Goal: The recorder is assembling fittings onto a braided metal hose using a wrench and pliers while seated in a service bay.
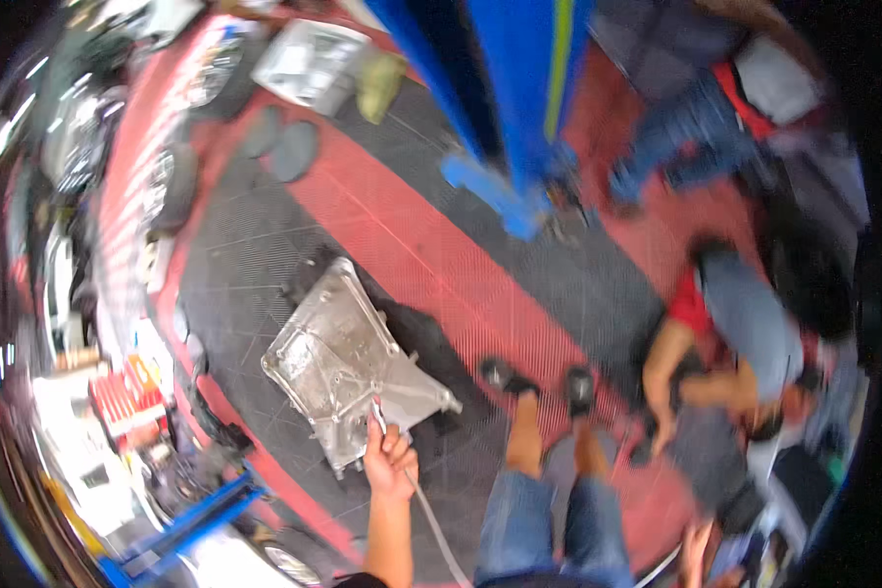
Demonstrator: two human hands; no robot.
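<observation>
My left hand [392, 464] is closed around a slim, red-tipped tool [377, 411] with a pale hose [436, 529] trailing to the lower edge. The tool's tip is over the lower part of a large, silvery, ribbed metal cover [338, 343], which lies tilted on the dark floor mat. I cannot tell whether the tip touches the metal. At the lower right, a blurred hand [696, 555], seemingly my right hand, is beside a short length of pale hose [661, 565]. Its fingers are too smeared to read.
A blue lift post [519, 88] rises at the top. One co-worker [745, 323] crouches at right, near my feet; another person in jeans [691, 127] is farther back. Wheels [171, 186] line the left, and a blue lift arm [181, 524] crosses the lower left.
</observation>
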